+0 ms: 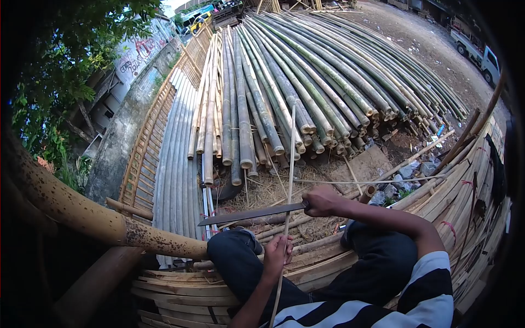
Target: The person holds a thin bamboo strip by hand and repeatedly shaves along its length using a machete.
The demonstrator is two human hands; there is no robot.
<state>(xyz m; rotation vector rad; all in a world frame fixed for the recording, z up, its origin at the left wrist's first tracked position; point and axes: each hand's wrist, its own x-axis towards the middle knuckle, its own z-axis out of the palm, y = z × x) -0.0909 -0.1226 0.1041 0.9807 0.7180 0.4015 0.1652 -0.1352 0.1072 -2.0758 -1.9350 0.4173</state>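
Note:
My right hand (324, 200) grips the handle of a long machete (246, 214), whose dark blade points left across my lap. A thin bamboo strip (291, 147) stands nearly upright in front of me, and the blade crosses it just above my left hand (279, 252). The fingers of my left hand are closed around that strip. Its lower end runs down past my striped shirt and out of the frame. Whether the blade's edge touches the strip or only passes by it, I cannot tell.
A large stack of bamboo poles (306, 82) fans out ahead. Split bamboo slats (186, 292) lie beneath and beside me. A thick bamboo pole (93, 213) juts in from the left by corrugated sheets (178, 164). Plastic litter (407, 170) lies to the right; a small truck (481, 57) stands beyond.

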